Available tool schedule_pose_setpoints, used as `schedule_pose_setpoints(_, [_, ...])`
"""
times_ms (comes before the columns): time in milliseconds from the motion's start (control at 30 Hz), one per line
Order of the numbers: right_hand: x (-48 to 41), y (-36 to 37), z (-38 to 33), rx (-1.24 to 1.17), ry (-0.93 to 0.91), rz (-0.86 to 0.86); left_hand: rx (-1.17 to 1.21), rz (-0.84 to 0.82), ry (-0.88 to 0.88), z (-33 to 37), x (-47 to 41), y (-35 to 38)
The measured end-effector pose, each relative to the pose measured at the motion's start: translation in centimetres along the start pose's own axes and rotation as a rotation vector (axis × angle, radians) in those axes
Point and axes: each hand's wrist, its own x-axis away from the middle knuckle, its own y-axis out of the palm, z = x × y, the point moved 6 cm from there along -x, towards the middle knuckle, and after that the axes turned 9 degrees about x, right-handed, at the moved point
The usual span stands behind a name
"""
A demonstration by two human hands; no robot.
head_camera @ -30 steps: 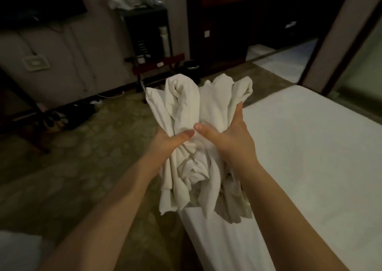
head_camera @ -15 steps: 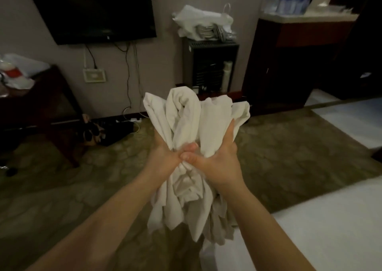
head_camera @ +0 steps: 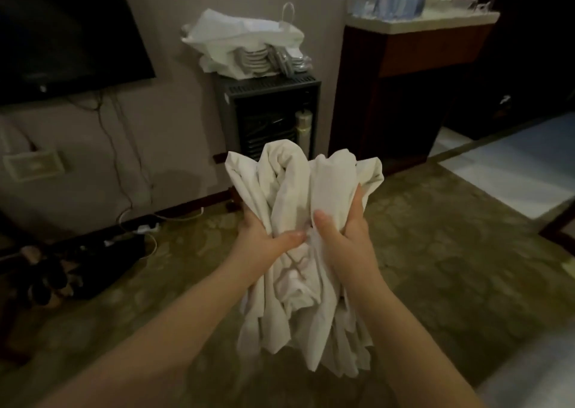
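White crumpled fabric bundle held in mid-air before the person, above the olive patterned carpet. The left hand grips the bundle's left side, thumb laid across the front folds. The right hand grips the right side, thumb upright against the cloth and fingers wrapped behind it. The two thumbs lie close together at the bundle's waist.

Likely hazards: both hands enclose only the waist, so the loose tails below could slide out and drop to the carpet. A tail hanging lower could also be trodden on in walking. The bundle hides part of the floor ahead, where a white power strip with trailing cables lies along the wall and dark shoes sit at left. A foot could catch on either. If the cloth is swung wide near the black slatted cabinet, it could catch the stacked white dishes on top.

Appearance: off-white, matt, thin woven cloth with deep lengthwise creases. Above the hands it fans into several rounded lobes; below, it hangs in uneven tapered tails. No stain shows in the dim light. Whether it is a sheet, a cover or several pieces cannot be told.
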Motion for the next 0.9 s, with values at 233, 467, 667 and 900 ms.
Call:
schedule_pose_setpoints(233, [-18.3, -6.2, 3.1, -0.008, 0.091, 0.147, -0.139, -0.053, -0.04, 3.0, -20.4, 8.0])
schedule_pose_setpoints(467, [-36.7, -18.2, 9.8, 0.094, 0.168, 0.319, -0.17, -0.243, -0.019, 4.3, -40.7, 24.5])
schedule_pose_setpoints(667, [-50.2, -34.3, 13.1, 0.203, 0.294, 0.586, -0.213, -0.525, 0.092, 10.1, -55.6, 44.5])
schedule_pose_setpoints(900, [-63.3, -53.3, 22.3, 0.188, 0.351, 0.763, -0.195, -0.705, 0.205, 13.1, -69.2, 68.3])
